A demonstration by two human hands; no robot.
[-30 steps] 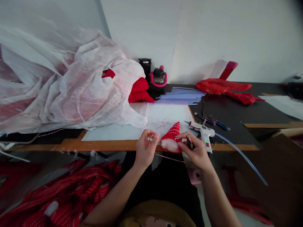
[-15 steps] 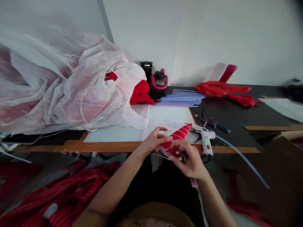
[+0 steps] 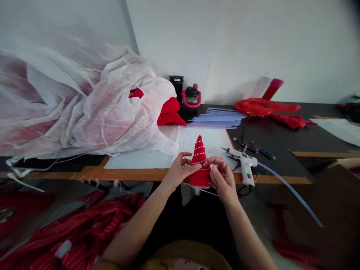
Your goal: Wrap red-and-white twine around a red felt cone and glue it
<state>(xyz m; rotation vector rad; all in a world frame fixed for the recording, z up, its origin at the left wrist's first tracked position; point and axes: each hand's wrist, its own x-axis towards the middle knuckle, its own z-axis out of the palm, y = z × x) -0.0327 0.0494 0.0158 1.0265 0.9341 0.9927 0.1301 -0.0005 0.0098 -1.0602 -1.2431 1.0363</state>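
A red felt cone hat [image 3: 199,153], wound with red-and-white twisted cord, stands point up between my hands at the table's front edge. My left hand [image 3: 182,167] grips its left side, thumb across the front. On its right side, my right hand [image 3: 223,176] pinches near the lower edge; the fingertips partly hide what they press. White fluff [image 3: 196,190] shows under the hat's base, and a loose end of cord [image 3: 209,193] trails there. Just right of my hands lies a white hot glue gun [image 3: 245,163] with a green light and a clear glue stick in its back.
White paper [image 3: 140,160] covers part of the black table. A large translucent bag [image 3: 92,112] with red fabric fills the left. Behind are glue sticks [image 3: 218,118], a bottle [image 3: 192,98] and a red plastic bag [image 3: 264,107]. Pens [image 3: 266,152] lie beyond the glue gun. Red cloth [image 3: 92,228] sits below left.
The hat has turned from leaning right to upright, its tip moving left away from the glue gun's nozzle. My right hand has shifted to the hat's right side.
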